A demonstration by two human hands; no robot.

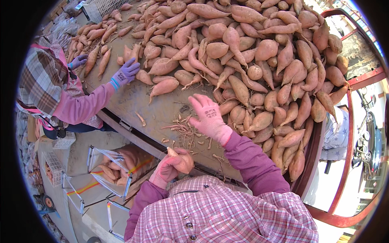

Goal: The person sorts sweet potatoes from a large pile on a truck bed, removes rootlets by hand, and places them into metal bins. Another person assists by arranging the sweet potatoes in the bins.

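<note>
In a pink glove, my left hand [164,172] grips a sweet potato [185,162] close to my body, at the near edge of the metal truck bed [149,121]. The root's pale tip points up and to the left. My right hand [209,119], gloved the same way, hovers over the bed with its fingers apart and holds nothing. Beside it rises a large heap of sweet potatoes [240,48]. Thin root trimmings [184,129] lie scattered on the bed just left of my right hand.
At left, a co-worker's purple-gloved hand [126,73] touches sweet potatoes. Below the bed, a plastic bag [115,171] containing sweet potatoes hangs open on a frame. White crates [54,168] stand on the ground. A red metal rail [349,145] borders the right side.
</note>
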